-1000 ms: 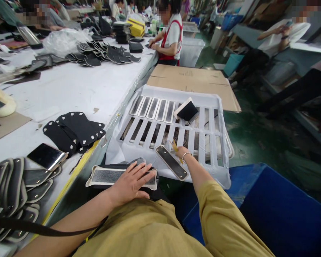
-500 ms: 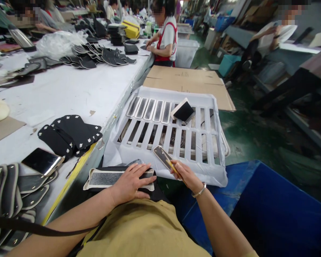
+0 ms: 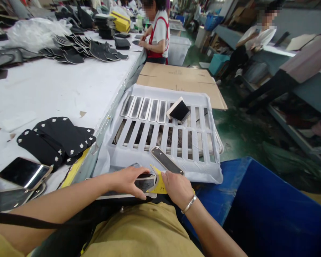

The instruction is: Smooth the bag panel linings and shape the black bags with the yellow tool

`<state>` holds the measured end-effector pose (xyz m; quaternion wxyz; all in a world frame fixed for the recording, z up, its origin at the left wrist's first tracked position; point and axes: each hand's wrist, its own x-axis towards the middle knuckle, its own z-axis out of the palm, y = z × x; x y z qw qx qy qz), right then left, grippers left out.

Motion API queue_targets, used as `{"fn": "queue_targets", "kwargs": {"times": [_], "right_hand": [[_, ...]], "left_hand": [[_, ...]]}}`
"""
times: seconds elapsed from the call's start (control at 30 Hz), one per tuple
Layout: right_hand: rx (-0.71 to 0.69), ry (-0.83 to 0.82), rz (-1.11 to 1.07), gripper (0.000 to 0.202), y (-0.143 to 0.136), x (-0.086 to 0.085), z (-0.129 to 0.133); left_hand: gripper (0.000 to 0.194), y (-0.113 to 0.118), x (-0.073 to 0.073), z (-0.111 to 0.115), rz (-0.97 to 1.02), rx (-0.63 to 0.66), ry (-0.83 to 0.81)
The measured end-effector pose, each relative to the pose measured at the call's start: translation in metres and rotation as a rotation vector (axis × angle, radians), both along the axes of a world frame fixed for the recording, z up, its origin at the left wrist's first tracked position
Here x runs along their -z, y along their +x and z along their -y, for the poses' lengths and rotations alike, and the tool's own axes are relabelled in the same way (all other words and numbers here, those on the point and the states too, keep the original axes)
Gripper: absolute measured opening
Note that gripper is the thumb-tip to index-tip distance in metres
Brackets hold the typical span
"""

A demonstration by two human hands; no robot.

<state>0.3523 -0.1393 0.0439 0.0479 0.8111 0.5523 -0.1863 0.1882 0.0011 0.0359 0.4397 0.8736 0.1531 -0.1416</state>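
A long white-topped table (image 3: 66,89) is stretching toward the back of the room. Right of the table, a green floor (image 3: 227,130) is running like an aisle, gleaming faintly in patches. Farther right of the table, grey-blue benches (image 3: 275,61) are standing before a grey wall (image 3: 303,21). Far back, right of the table, a blurred surface (image 3: 176,26), perhaps another worktable, is showing.

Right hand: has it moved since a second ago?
Yes. Judged against the white tray, the right hand has moved down the picture, from over the tray to its near edge, close to the left hand.
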Motion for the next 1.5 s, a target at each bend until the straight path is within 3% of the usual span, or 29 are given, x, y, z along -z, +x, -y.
{"fn": "queue_targets", "kwargs": {"times": [0.07,0.13,0.3,0.4,0.47,0.63,0.73,0.93,1.23,1.5], "right_hand": [[-0.017,-0.024,0.046,0.038,-0.003,-0.005,-0.003],[-0.051,-0.029,0.075,0.033,-0.005,-0.006,-0.006],[0.061,-0.02,0.121,0.032,-0.011,0.001,-0.01],[0.068,-0.039,0.126,0.029,-0.017,0.002,-0.011],[0.021,-0.041,0.141,0.025,-0.021,0.002,-0.01],[-0.031,-0.028,0.185,0.024,-0.027,0.004,-0.006],[-0.051,-0.019,0.208,0.025,-0.027,0.005,-0.006],[-0.086,-0.065,0.179,0.023,-0.024,0.003,-0.01],[-0.23,-0.015,0.103,0.025,-0.005,0.007,-0.015],[-0.303,0.024,0.073,0.032,0.003,0.012,-0.025]], "left_hand": [[0.066,0.014,0.0,-0.017,-0.045,0.097,-0.22],[0.06,0.028,0.01,-0.028,-0.041,0.171,-0.435],[0.075,0.044,0.048,-0.027,-0.125,0.053,-0.829],[0.079,0.042,0.058,-0.025,-0.195,0.036,-1.065],[0.08,0.041,0.06,-0.026,-0.231,0.025,-1.082],[0.078,0.039,0.063,-0.029,-0.173,0.065,-0.808],[0.08,0.038,0.069,-0.029,-0.167,0.098,-0.808],[0.081,0.036,0.073,-0.027,-0.217,0.053,-0.939],[0.093,0.04,0.057,-0.023,-0.341,-0.055,-1.355],[0.087,0.04,0.068,-0.023,-0.408,-0.122,-1.534]]}}
